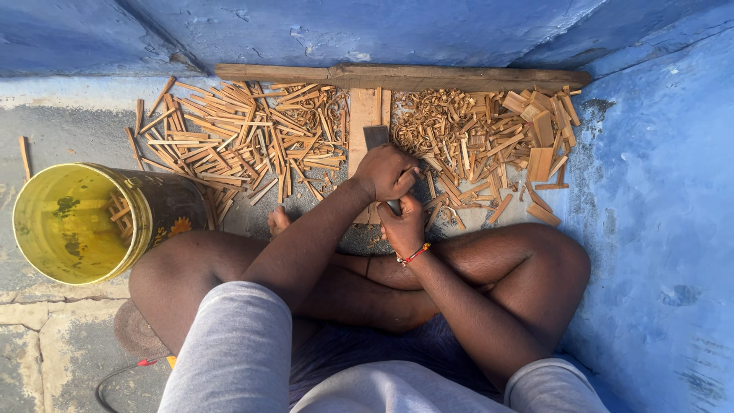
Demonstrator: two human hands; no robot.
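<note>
The right hand (403, 226) was clenched around a tool handle; the left hand (386, 173), just beyond at 12 o'clock, was closed over the same tool. The flat blade (375, 136) pointed toward 12 o'clock, long axis along the wooden board (362, 115). A slip could probably nick the stacked hands or nearby foot (278, 221).

One yellow bucket (73, 222) lying on its side, one long wooden beam (401, 76) along the wall, one upright plank (365, 115), one flat metal blade (376, 136). Two heaps: split sticks (222, 141) left, shavings and offcuts (489, 134) right, too many to count.
</note>
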